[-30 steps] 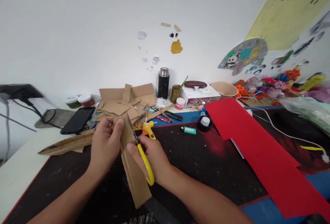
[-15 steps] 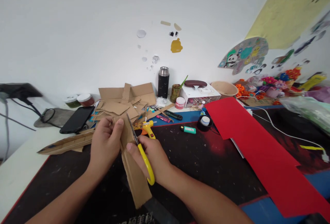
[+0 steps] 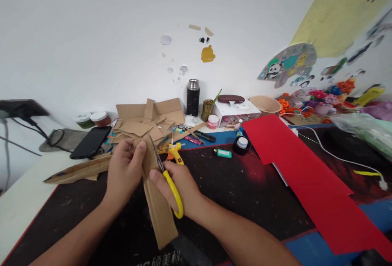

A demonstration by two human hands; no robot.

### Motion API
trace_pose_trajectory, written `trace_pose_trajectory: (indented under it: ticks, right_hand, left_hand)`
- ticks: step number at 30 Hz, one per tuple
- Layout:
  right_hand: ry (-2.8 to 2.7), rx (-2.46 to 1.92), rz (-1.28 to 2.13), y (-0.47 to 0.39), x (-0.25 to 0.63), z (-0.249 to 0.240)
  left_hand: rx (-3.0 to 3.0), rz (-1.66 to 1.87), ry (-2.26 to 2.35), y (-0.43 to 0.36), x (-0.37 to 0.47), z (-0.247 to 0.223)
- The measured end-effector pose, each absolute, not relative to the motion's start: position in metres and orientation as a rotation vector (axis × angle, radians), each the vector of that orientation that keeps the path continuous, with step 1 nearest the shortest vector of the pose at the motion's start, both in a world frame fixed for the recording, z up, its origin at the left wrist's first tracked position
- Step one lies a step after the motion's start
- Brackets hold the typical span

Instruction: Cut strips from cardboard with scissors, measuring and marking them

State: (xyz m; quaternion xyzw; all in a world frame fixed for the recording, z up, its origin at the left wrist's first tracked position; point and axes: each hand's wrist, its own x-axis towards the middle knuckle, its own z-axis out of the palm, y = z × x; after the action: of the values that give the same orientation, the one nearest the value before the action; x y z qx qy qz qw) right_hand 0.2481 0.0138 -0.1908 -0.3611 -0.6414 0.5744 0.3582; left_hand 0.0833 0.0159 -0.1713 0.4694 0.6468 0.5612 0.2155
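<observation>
A long strip of brown cardboard (image 3: 159,213) is pinched near its upper end by my left hand (image 3: 125,172), thumb on top. My right hand (image 3: 180,184) is closed round the yellow-handled scissors (image 3: 176,196), whose blades lie along the strip's right edge, pointing up and away. The strip's lower end hangs over the black mat. Just beyond my right hand lies a yellow glue gun (image 3: 175,151), partly hidden. Left of my left hand is a folded, pointed cardboard piece (image 3: 81,169).
Cardboard scraps (image 3: 137,129) are heaped by the wall, beside a black flask (image 3: 192,98). A phone (image 3: 90,142) lies left. A large red sheet (image 3: 312,184) covers the mat's right side. A green lighter (image 3: 223,153) and a black tape roll (image 3: 241,145) lie mid-mat.
The view has shifted very slightly. The lower end of the cardboard strip has swung a little left; both hands keep nearly the same hold.
</observation>
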Motion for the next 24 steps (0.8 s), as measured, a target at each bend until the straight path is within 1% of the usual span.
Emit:
trace_pose_trajectory:
  ticks: [16, 24]
  right_hand:
    - [-1.615, -0.947, 1.504, 0.011, 0.245, -0.195]
    - [-1.628, -0.864, 1.567, 0.016, 0.247, -0.194]
  left_hand:
    - [1.305, 1.551, 1.793, 0.016, 0.086, -0.167]
    - [1.297, 1.542, 1.755, 0.018, 0.084, -0.161]
